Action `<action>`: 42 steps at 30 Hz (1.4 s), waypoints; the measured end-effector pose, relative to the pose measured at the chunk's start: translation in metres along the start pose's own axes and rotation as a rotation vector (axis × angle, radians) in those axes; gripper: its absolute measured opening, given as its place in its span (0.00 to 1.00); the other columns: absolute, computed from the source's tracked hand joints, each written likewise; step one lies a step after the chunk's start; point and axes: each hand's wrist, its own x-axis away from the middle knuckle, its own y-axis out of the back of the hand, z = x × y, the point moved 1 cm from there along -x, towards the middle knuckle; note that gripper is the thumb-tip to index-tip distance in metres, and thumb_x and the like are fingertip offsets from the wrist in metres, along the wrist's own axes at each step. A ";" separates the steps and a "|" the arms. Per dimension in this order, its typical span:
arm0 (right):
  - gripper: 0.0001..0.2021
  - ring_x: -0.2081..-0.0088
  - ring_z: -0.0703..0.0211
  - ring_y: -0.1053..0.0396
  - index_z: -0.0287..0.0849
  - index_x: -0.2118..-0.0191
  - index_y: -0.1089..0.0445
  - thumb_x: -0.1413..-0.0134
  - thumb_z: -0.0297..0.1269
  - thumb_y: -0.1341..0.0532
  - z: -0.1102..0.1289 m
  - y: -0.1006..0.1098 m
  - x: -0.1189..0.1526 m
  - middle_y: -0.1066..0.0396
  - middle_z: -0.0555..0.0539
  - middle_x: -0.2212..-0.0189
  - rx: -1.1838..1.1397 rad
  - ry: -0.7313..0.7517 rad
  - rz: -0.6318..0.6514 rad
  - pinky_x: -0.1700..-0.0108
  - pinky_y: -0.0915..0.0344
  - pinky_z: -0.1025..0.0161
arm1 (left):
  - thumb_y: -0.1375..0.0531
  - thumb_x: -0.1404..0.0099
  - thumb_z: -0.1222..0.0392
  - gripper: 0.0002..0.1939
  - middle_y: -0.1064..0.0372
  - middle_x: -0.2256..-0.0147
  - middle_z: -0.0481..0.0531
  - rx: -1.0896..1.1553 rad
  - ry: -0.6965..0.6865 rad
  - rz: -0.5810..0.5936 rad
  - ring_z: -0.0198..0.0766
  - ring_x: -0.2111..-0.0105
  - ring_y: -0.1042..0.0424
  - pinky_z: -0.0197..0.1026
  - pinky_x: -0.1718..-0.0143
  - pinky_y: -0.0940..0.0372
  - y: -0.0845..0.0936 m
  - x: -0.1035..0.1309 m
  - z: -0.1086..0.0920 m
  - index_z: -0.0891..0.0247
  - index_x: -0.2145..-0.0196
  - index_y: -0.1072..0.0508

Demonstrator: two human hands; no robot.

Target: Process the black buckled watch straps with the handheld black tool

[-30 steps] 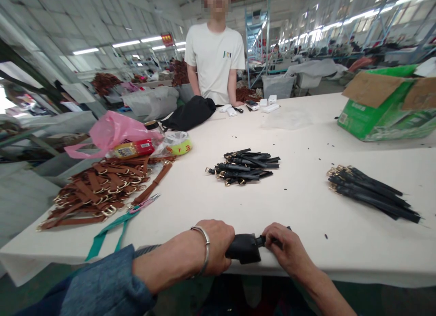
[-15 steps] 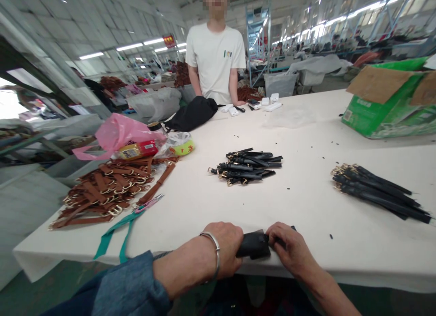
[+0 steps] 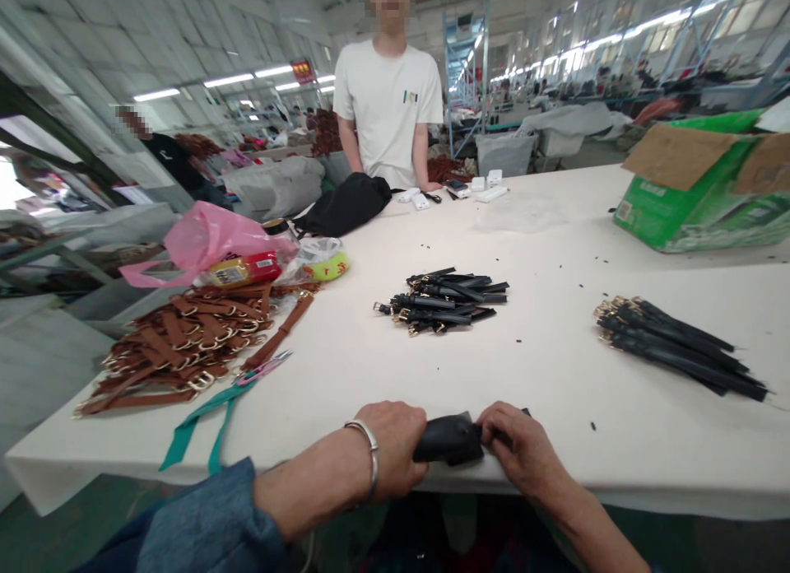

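At the table's front edge, my left hand (image 3: 395,445), with a silver bangle at the wrist, is wrapped round a black tool with a wide flat head (image 3: 449,440). My right hand (image 3: 515,441) is pinched at the far end of that head, on a thin black strap whose tip (image 3: 526,412) shows behind the fingers. Beyond the hands lies a pile of short black straps with gold buckles (image 3: 441,300). Farther right is a bundle of longer black straps (image 3: 679,342).
Brown buckled straps (image 3: 178,342), scissors (image 3: 265,367) and teal ribbon (image 3: 201,425) lie left. A pink bag (image 3: 213,235) and black bag (image 3: 346,207) sit behind them. A green box (image 3: 691,194) stands back right. A person in white (image 3: 388,104) stands across the table (image 3: 346,342).
The view has shifted slightly right. My left hand and the black tool are a little farther left, with the tool's head tilted differently. Another person's head now shows at the far left.
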 end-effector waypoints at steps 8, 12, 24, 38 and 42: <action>0.08 0.67 0.60 0.37 0.43 0.77 0.39 0.59 0.21 0.48 0.001 0.000 0.000 0.35 0.50 0.72 0.032 -0.004 -0.014 0.65 0.42 0.64 | 0.48 0.51 0.54 0.16 0.29 0.68 0.59 -0.014 0.007 -0.013 0.51 0.67 0.29 0.49 0.67 0.35 -0.003 0.000 0.001 0.64 0.66 0.31; 0.07 0.68 0.60 0.37 0.43 0.76 0.39 0.57 0.23 0.47 -0.001 0.000 -0.001 0.35 0.50 0.73 0.028 0.001 -0.024 0.64 0.40 0.63 | 0.48 0.50 0.50 0.16 0.29 0.68 0.57 0.082 0.028 -0.041 0.48 0.67 0.30 0.45 0.68 0.35 -0.015 -0.006 0.009 0.62 0.67 0.31; 0.16 0.52 0.51 0.41 0.46 0.58 0.34 0.56 0.27 0.42 -0.006 0.005 0.001 0.42 0.43 0.51 0.092 0.055 0.053 0.52 0.42 0.51 | 0.48 0.48 0.49 0.15 0.30 0.67 0.55 0.177 0.174 0.001 0.46 0.65 0.31 0.44 0.66 0.38 -0.029 0.043 0.040 0.59 0.66 0.32; 0.12 0.61 0.55 0.38 0.45 0.58 0.35 0.50 0.29 0.44 0.021 0.007 -0.016 0.35 0.46 0.62 0.262 0.141 0.281 0.59 0.42 0.58 | 0.48 0.49 0.52 0.13 0.30 0.67 0.55 0.198 0.168 -0.048 0.46 0.65 0.31 0.45 0.66 0.37 -0.048 0.042 0.038 0.60 0.67 0.33; 0.09 0.62 0.57 0.38 0.45 0.60 0.35 0.49 0.31 0.45 0.024 0.003 -0.016 0.36 0.46 0.64 0.221 0.114 0.268 0.61 0.41 0.61 | 0.48 0.49 0.52 0.13 0.30 0.67 0.54 0.208 0.164 -0.068 0.45 0.66 0.31 0.43 0.66 0.38 -0.054 0.041 0.039 0.60 0.66 0.33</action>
